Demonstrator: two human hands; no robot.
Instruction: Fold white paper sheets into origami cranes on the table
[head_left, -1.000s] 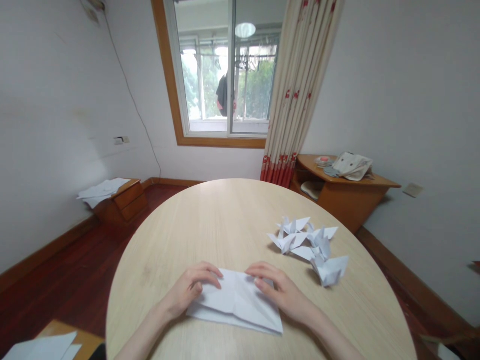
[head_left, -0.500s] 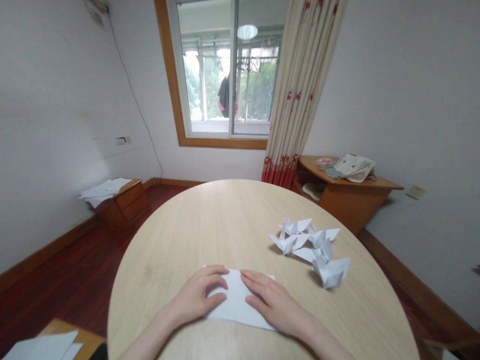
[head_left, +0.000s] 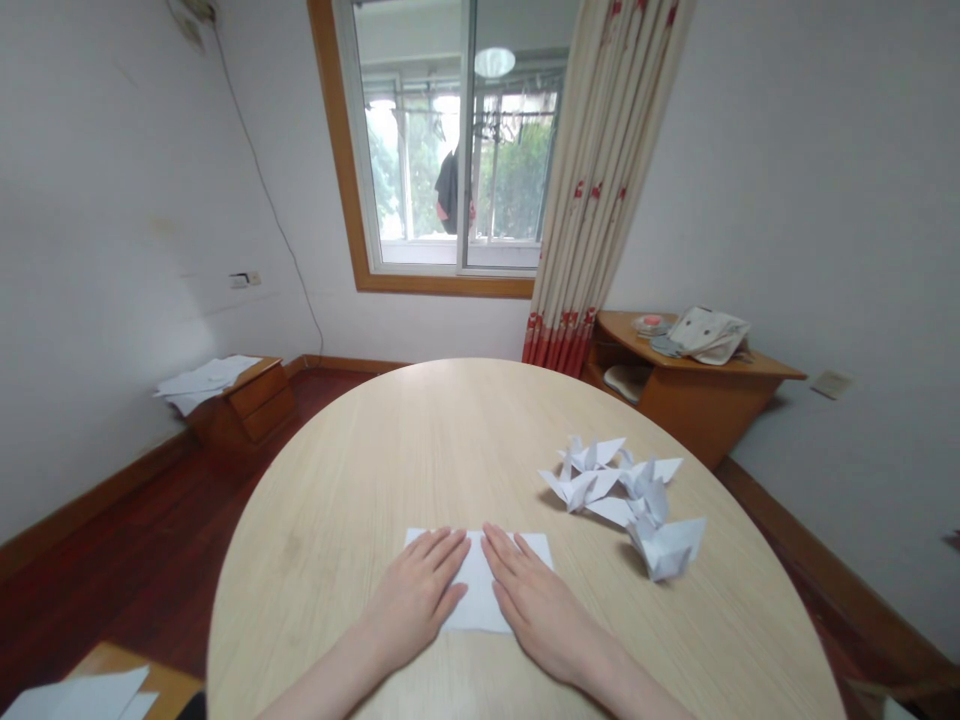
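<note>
A white sheet of paper (head_left: 478, 606) lies flat on the round wooden table (head_left: 352, 470), close to its near side. My left hand (head_left: 422, 590) rests palm down over the paper's left part, fingers stretched out toward its far edge. Over the right part lies my right hand (head_left: 531, 600), also flat with its fingers extended. A strip of paper shows between the two hands; the rest of its left and right parts is covered by them. Neither hand grips anything.
To the right on the table sits a cluster of several folded white paper cranes (head_left: 637, 495). A low wooden cabinet (head_left: 259, 400) with papers on it stands at the left wall. A corner desk (head_left: 705, 400) with a cloth bag (head_left: 709, 333) is at the right.
My left hand has flattened from a curled pose, its fingers now straight on the paper. My right hand has shifted slightly, and the paper's far edge shows more.
</note>
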